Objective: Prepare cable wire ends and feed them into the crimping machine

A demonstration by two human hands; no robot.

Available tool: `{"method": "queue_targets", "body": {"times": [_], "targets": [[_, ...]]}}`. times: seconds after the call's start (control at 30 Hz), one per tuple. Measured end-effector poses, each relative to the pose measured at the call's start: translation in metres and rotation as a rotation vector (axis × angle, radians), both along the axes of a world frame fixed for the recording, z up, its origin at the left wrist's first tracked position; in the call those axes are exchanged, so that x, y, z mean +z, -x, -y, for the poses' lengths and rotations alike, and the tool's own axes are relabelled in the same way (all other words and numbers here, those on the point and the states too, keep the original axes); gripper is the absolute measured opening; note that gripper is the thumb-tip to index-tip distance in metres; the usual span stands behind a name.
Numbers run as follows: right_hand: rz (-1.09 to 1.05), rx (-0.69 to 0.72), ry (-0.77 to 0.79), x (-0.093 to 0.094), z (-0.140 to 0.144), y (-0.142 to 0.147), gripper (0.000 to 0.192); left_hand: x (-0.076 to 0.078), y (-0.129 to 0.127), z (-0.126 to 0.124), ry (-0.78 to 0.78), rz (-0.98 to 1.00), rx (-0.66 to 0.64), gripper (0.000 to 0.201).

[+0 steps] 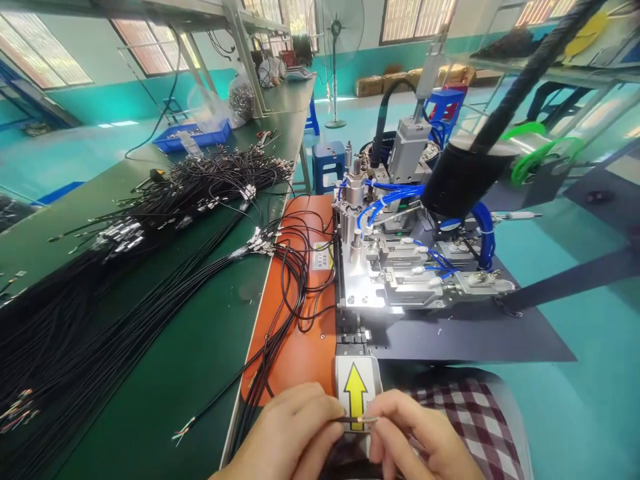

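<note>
At the bottom of the head view, my left hand (295, 430) pinches a thin black cable (345, 419) close to its end. My right hand (417, 433) has its thumb and fingertips closed on the cable's bared end, where fine light-coloured wires show. The short stretch between both hands lies level over a white plate (370, 373) with a yellow arrow (355, 393). Just left of it, a bundle of black cables (297, 280) loops over an orange mat (313, 360). One loose cable end (185, 430) shows fanned coloured wires on the green table.
A metal machine (365, 267) with blue air tubes stands ahead on a dark board (460, 340). Piles of black cables (125, 267) cover much of the green table (200, 373). Farther back are a blue tray (205, 137), a blue stool (327, 160) and a green wire spool (537, 150).
</note>
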State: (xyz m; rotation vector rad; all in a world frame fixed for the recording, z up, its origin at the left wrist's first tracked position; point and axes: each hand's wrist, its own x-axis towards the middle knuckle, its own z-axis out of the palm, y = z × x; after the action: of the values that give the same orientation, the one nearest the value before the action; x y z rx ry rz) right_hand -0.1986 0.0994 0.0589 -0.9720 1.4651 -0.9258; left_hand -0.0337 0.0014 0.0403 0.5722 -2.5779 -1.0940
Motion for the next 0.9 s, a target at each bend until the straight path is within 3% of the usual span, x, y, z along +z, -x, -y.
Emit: {"method": "queue_targets", "body": {"times": [0.13, 0.27, 0.37, 0.47, 0.67, 0.9], "targets": [[-0.104, 0.013, -0.003, -0.003, 0.004, 0.005, 0.045, 0.011, 0.01, -0.001, -0.238, -0.024, 0.024, 0.026], [0.06, -0.05, -0.082, -0.007, 0.006, 0.013, 0.043, 0.01, 0.018, 0.0, -0.593, -0.016, 0.038, 0.027], [0.122, -0.087, -0.126, -0.011, 0.009, 0.019, 0.047, 0.006, 0.024, 0.003, -0.888, -0.025, 0.116, 0.036], [0.164, -0.11, -0.128, -0.011, 0.014, 0.021, 0.048, 0.008, 0.029, 0.007, -1.087, -0.019, 0.19, 0.042], [0.299, -0.187, -0.115, -0.004, 0.024, 0.017, 0.044, 0.012, 0.033, 0.008, -1.201, -0.051, 0.178, 0.045], [0.507, -0.27, -0.135, -0.014, 0.023, 0.012, 0.051, 0.016, 0.033, 0.006, -1.295, -0.13, 0.137, 0.049]]}}
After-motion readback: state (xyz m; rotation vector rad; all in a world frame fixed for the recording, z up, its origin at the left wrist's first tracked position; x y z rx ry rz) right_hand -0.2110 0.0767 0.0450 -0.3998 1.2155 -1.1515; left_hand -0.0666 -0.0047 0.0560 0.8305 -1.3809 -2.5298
